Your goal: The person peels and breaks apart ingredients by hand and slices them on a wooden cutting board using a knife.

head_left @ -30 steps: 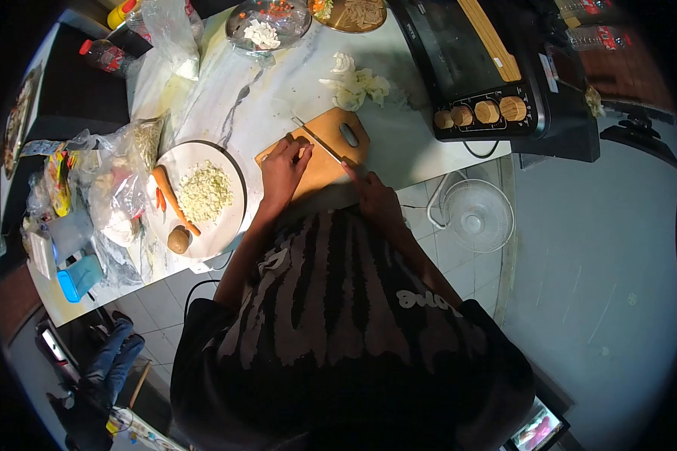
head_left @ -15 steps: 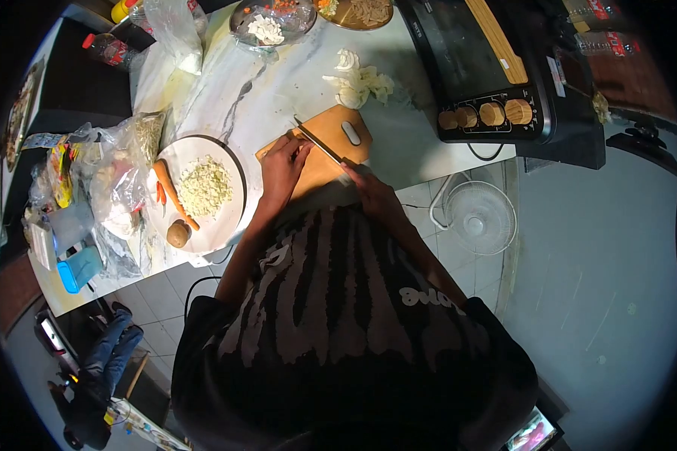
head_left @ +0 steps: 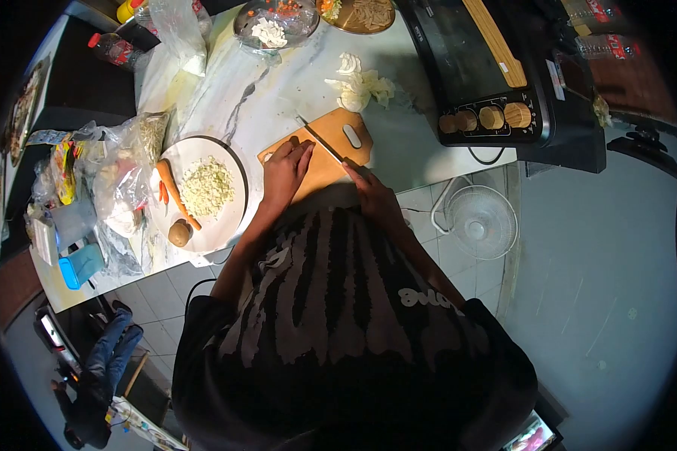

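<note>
An orange-brown cutting board [head_left: 320,174] lies at the front edge of the marble-patterned table. My right hand [head_left: 376,195] is closed round the handle of a knife [head_left: 320,140], whose blade slants up and left over the board. My left hand [head_left: 284,174] presses on the board's left part with its fingers curled together; what they hold is hidden. A small pale bit shows at the board's left edge. Left of the board, a round white plate [head_left: 229,218] bears chopped pale vegetable [head_left: 207,186], a carrot [head_left: 169,180], red chillies [head_left: 163,192] and a brown potato [head_left: 179,233].
Cabbage leaves [head_left: 362,89] lie behind the board. A black oven [head_left: 489,90] stands at right, and a white fan [head_left: 475,225] on the floor below. Plastic bags [head_left: 124,169] and a blue-ended container [head_left: 80,266] crowd the left. Another person [head_left: 101,368] is at lower left.
The knife blade has shifted slightly right, away from my left fingertips. My left hand stays on the board, its fingers drawn a little closer together. The whole view has shifted slightly.
</note>
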Tool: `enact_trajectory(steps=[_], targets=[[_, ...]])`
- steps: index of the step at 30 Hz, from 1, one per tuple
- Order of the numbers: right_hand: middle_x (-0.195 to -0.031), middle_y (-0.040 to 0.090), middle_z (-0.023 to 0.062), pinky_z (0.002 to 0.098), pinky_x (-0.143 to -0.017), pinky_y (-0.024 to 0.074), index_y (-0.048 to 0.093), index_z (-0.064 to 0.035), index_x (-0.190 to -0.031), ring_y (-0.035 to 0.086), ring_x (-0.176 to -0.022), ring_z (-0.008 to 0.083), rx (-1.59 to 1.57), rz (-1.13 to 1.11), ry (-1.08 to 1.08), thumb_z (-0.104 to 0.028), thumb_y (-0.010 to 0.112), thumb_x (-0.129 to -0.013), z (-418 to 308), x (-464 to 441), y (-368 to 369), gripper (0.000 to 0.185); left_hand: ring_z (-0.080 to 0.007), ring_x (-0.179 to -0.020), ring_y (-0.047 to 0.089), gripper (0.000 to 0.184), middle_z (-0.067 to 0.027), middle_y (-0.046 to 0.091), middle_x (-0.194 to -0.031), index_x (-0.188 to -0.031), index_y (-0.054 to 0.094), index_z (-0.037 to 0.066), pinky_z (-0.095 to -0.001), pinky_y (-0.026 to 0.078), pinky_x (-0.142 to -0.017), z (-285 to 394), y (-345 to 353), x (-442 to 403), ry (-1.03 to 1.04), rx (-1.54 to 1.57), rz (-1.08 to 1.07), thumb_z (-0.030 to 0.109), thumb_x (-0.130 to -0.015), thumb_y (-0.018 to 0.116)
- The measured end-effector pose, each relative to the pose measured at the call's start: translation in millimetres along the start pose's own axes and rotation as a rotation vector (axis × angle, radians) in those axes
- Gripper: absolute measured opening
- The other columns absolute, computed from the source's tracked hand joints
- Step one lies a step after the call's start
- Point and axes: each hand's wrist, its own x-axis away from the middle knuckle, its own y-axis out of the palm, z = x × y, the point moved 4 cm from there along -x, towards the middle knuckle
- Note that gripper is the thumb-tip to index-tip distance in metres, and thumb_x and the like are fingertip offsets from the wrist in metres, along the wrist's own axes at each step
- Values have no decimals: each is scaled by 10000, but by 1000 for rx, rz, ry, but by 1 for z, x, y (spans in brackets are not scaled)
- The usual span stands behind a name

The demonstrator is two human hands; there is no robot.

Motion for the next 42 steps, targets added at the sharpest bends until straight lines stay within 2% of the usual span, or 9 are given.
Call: enact_trajectory(steps=[4, 7, 10, 12, 20, 28, 30, 38, 42], targets=[[-865, 524, 168, 450, -713, 512, 422, -297, -1513, 608, -780, 361, -42, 12, 17, -105, 488, -978, 8, 7, 5, 572, -283, -650, 630, 186, -119, 611, -813, -1060, 739, 43, -372, 512, -601, -4, -2, 2, -24, 119, -23, 140, -914, 677], [-1042, 574, 263, 511, -739, 547, 350, -335, -1537, 646, -855, 448, -35, -75, 27, -125, 466, -959, 9, 7, 6, 625, -266, -629, 619, 204, -116, 601, -801, -1084, 732, 45, -360, 507, -595, -5, -3, 1, -72, 128, -31, 145, -916, 676], [-1030, 571, 260, 504, -738, 546, 352, -340, -1534, 643, -849, 444, -18, -86, 31, -106, 464, -956, 4, 8, 5, 634, -245, -621, 609, 207, -108, 591, -788, -1084, 732, 46, -352, 502, -587, -5, -5, 1, -104, 172, -50, 153, -914, 683], [-884, 538, 151, 420, -738, 494, 417, -277, -1518, 584, -792, 329, -57, 6, -56, -78, 503, -967, -1, 9, 1, 592, -241, -626, 607, 199, -107, 590, -786, -1068, 735, 40, -354, 502, -585, -3, -9, 3, -86, 153, -64, 151, -909, 688], [-882, 538, 160, 417, -772, 497, 419, -290, -1515, 593, -822, 331, -35, -53, 2, -85, 494, -974, -2, 13, 9, 584, -250, -652, 625, 167, -111, 598, -794, -980, 751, 10, -363, 514, -597, -7, -4, 8, 52, 75, -50, 146, -893, 708], [-877, 527, 170, 433, -694, 514, 404, -327, -1516, 610, -763, 344, 46, 15, 24, -88, 497, -965, -12, 16, 8, 607, -237, -654, 630, 161, -117, 645, -805, -972, 762, 44, -342, 504, -631, -9, -5, -4, -182, 185, -94, 157, -861, 731], [-1028, 583, 244, 489, -715, 547, 387, -327, -1523, 643, -816, 403, 110, -80, 103, -82, 507, -905, -14, 16, 8, 676, -221, -648, 622, 157, -113, 644, -785, -963, 762, 41, -331, 496, -626, -10, -6, -8, -214, 204, -114, 144, -846, 743], [-999, 590, 248, 496, -754, 540, 367, -324, -1532, 639, -835, 416, 10, -18, 56, -82, 491, -917, -10, 16, 17, 673, -210, -602, 595, 124, -103, 644, -728, -890, 746, 14, -327, 473, -585, -13, -8, -8, -249, 237, -64, 108, -816, 779], [-969, 593, 244, 495, -768, 530, 369, -292, -1534, 634, -857, 419, -71, 6, -1, -87, 458, -950, -12, 19, 18, 625, -134, -606, 566, 121, -70, 624, -719, -905, 754, 1, -288, 463, -582, -17, -5, -7, -336, 299, -129, 104, -845, 773]])
